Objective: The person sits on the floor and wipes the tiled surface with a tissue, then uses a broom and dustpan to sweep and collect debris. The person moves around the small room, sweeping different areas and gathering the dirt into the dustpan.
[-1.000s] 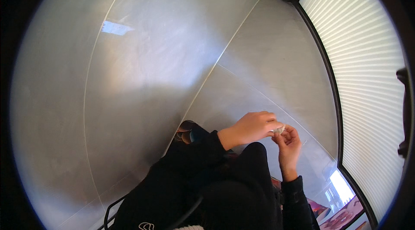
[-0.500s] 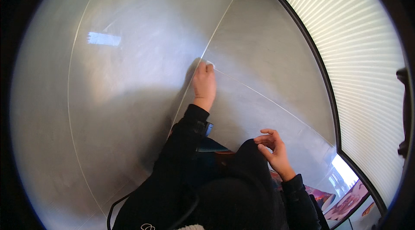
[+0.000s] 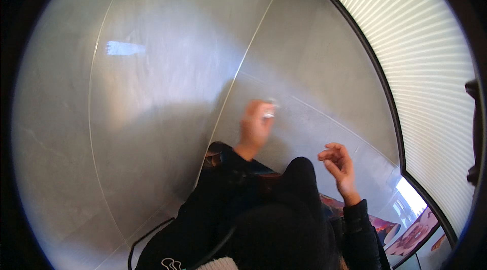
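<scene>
Closed around a small white piece, perhaps tissue or a wipe, my left hand is over the grey tiled floor. Motion smears both the hand and the white piece, so its exact kind cannot be made out. The hand is a little to the right of the joint where the floor meets the grey tiled wall. My right hand hangs beyond my right knee, its fingers loosely bent and apart from the thumb, with nothing seen in it.
A ribbed pale panel in a black frame runs along the right side. Colourful printed pictures stand at the lower right. My dark-clad knee juts up between my hands. A black cord loops at the lower left.
My left hand has come away from the wall-floor joint, moving right and nearer to me with the white piece. My right hand has shifted slightly to the right and farther out.
</scene>
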{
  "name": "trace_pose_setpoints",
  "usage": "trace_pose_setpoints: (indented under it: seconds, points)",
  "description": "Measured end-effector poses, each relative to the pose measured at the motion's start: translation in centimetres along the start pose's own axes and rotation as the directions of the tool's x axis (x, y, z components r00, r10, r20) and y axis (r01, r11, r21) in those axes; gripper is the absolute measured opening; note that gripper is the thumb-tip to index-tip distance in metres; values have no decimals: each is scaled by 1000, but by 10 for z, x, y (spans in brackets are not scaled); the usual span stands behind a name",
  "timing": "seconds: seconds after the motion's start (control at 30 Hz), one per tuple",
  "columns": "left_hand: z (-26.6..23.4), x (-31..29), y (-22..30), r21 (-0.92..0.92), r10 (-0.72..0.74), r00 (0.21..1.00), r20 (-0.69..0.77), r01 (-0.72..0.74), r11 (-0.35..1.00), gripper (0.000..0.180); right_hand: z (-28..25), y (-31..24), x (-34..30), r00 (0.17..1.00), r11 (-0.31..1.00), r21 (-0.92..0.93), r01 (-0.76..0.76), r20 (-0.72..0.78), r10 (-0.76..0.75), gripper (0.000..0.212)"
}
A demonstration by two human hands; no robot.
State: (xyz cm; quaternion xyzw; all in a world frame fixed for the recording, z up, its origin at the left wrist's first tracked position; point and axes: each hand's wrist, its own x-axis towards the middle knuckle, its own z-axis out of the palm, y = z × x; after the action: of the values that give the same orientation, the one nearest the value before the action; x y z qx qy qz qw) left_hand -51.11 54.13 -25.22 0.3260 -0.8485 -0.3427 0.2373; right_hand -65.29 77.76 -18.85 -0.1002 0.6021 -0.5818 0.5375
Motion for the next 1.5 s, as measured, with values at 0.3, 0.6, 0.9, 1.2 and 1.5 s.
trace_pose_setpoints:
  seconds: [0.3,0.6,0.9,1.2,1.5]
  points:
    - [-41,-39,-51,359,-252,965,71,211,909,24,-6,0,-3,994,993,-45,-108,3,108,33]
    - [53,-12,9,-460,-46,791,610,401,792,22,3,1,2,993,993,-47,-107,46,109,30]
    - [-76,-13,-64,367,-304,949,80,255,894,19,-37,6,10,987,997,-73,-36,-156,24,28]
    - [18,102,-68,120,121,978,173,-143,982,24,-23,17,18,993,993,-28,-114,-21,113,27]
    - [110,241,-81,501,127,992,-26,-97,860,10,-58,57,6,924,997,14,-76,-375,76,8]
